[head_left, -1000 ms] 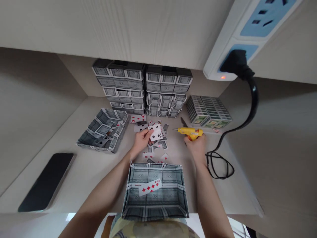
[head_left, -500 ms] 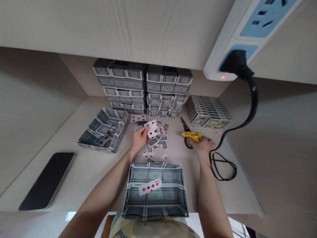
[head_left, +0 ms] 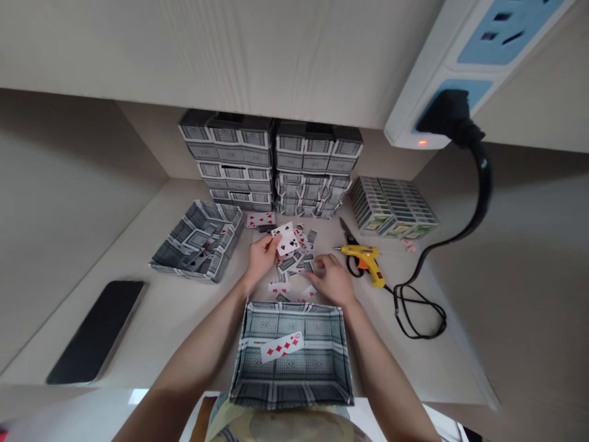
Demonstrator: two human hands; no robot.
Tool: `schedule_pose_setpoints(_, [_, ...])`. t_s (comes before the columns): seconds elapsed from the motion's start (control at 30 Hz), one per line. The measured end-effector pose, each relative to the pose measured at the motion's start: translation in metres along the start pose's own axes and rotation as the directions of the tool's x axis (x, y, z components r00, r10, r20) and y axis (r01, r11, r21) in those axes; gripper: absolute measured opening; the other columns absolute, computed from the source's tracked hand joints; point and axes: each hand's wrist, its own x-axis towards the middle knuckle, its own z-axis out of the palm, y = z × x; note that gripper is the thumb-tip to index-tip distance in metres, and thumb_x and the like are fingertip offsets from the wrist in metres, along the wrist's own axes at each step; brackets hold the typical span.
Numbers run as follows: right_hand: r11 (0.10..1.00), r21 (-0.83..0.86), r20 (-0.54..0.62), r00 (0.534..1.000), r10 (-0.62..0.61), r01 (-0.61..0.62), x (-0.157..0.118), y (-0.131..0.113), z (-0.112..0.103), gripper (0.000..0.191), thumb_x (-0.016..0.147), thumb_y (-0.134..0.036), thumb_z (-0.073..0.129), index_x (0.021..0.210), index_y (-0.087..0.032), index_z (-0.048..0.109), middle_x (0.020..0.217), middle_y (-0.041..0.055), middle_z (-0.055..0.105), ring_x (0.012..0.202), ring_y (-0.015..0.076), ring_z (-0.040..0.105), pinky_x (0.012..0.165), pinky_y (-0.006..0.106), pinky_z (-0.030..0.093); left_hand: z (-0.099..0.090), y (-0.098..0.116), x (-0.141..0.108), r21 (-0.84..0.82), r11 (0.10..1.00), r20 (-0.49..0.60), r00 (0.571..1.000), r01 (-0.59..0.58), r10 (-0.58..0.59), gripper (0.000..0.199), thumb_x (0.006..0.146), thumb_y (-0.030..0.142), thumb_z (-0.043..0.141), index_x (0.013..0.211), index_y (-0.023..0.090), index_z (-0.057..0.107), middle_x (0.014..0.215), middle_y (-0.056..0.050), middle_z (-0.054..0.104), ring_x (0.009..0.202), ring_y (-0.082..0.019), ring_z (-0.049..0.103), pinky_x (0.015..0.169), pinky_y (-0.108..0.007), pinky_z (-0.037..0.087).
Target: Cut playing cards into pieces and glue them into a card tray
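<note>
Table (head_left: 184,319) spreads under the left hand (head_left: 261,261) and right hand (head_left: 335,282). Stacked boxes (head_left: 317,153) stand beyond the fingers; an open box (head_left: 319,368) sits on their near side. Just right of the right fingers, a yellow glue gun (head_left: 362,252) lies across scissors (head_left: 350,239). The left fingers pinch a spade card (head_left: 288,238). The right fingers are loosely parted beside card scraps (head_left: 289,263) lying between both hands; whether they touch any cannot be told.
</note>
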Motion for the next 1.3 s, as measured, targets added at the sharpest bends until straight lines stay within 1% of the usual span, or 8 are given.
schedule_pose_setpoints(0.17, [0.992,0.043,0.054,0.992,0.114,-0.116,0.002,0.006,0.008,0.023,0.069,-0.039,0.061,0.077,-0.018,0.059,0.070,0.0025,0.058,0.063,0.0150,0.054,0.057,0.025,0.039,0.001,-0.007,0.002,-0.005,1.000,0.036,0.999,-0.010,0.010,0.034,0.078,0.042,0.050,0.055,0.016,0.048,0.037,0.005,0.047,0.034,-0.008,0.044,0.037,-0.019,0.033])
schedule_pose_setpoints(0.33, [0.907,0.379,0.047,0.982,0.181,-0.185,0.005,0.013,0.006,0.022,0.066,-0.040,0.063,0.066,-0.017,0.060,0.063,0.0025,0.059,0.056,0.0140,0.053,0.052,0.025,0.040,0.001,-0.009,0.003,-0.005,1.000,0.050,0.999,-0.012,0.013,0.034,0.078,0.041,0.049,0.056,0.016,0.048,0.037,0.005,0.047,0.034,-0.008,0.044,0.037,-0.019,0.032])
schedule_pose_setpoints(0.4, [0.758,0.584,0.150,0.957,0.248,-0.289,0.006,0.012,0.003,0.026,0.064,-0.043,0.065,0.065,-0.017,0.060,0.061,0.0027,0.061,0.053,0.0146,0.054,0.048,0.025,0.042,0.001,-0.007,0.003,0.012,1.000,0.047,0.999,-0.019,0.018,0.034,0.078,0.040,0.049,0.054,0.016,0.047,0.037,0.005,0.047,0.034,-0.008,0.044,0.037,-0.019,0.032])
schedule_pose_setpoints(0.53, [0.330,0.803,0.434,0.867,0.244,-0.496,0.006,0.007,-0.004,0.026,0.060,-0.040,0.070,0.071,-0.017,0.062,0.068,0.0033,0.067,0.055,0.0159,0.061,0.049,0.026,0.048,0.001,-0.005,0.002,0.021,0.999,0.052,0.998,-0.043,0.042,0.034,0.078,0.038,0.051,0.053,0.016,0.046,0.038,0.005,0.046,0.035,-0.008,0.043,0.037,-0.018,0.031])
schedule_pose_setpoints(0.67, [0.117,0.826,0.537,0.832,0.135,-0.552,0.005,0.003,-0.010,0.023,0.064,-0.029,0.071,0.080,-0.016,0.062,0.076,0.0059,0.069,0.065,0.0170,0.066,0.057,0.026,0.052,0.001,-0.006,0.001,-0.003,0.999,0.078,0.995,-0.054,0.054,0.034,0.077,0.039,0.052,0.052,0.016,0.046,0.038,0.006,0.044,0.035,-0.007,0.042,0.036,-0.018,0.031])
schedule_pose_setpoints(1.03, [0.073,0.815,0.566,0.816,0.118,-0.576,0.005,0.000,-0.011,0.018,0.069,-0.024,0.067,0.080,-0.015,0.057,0.080,0.0072,0.069,0.076,0.0207,0.067,0.057,0.025,0.053,0.003,-0.007,-0.001,-0.054,0.998,0.140,0.990,-0.014,0.022,0.034,0.074,0.041,0.055,0.052,0.015,0.047,0.044,0.005,0.045,0.037,-0.007,0.044,0.034,-0.017,0.036])
schedule_pose_setpoints(1.17, [0.114,0.817,0.545,0.822,0.162,-0.565,0.005,-0.002,-0.012,0.022,0.067,-0.030,0.068,0.080,-0.017,0.056,0.062,0.0014,0.067,0.054,0.0155,0.064,0.047,0.022,0.049,0.003,-0.005,-0.002,-0.049,0.999,0.137,0.990,-0.013,0.020,0.034,0.074,0.040,0.055,0.053,0.015,0.048,0.044,0.005,0.046,0.038,-0.007,0.044,0.035,-0.017,0.036])
schedule_pose_setpoints(1.3, [0.224,0.844,0.446,0.870,0.209,-0.487,0.004,-0.005,-0.013,0.023,0.067,-0.036,0.068,0.075,-0.016,0.060,0.031,-0.0097,0.041,0.023,0.0040,0.033,0.027,0.015,0.026,0.002,-0.002,-0.002,-0.027,1.000,0.151,0.988,-0.008,0.012,0.033,0.074,0.040,0.055,0.053,0.015,0.049,0.044,0.005,0.047,0.038,-0.008,0.045,0.036,-0.017,0.036])
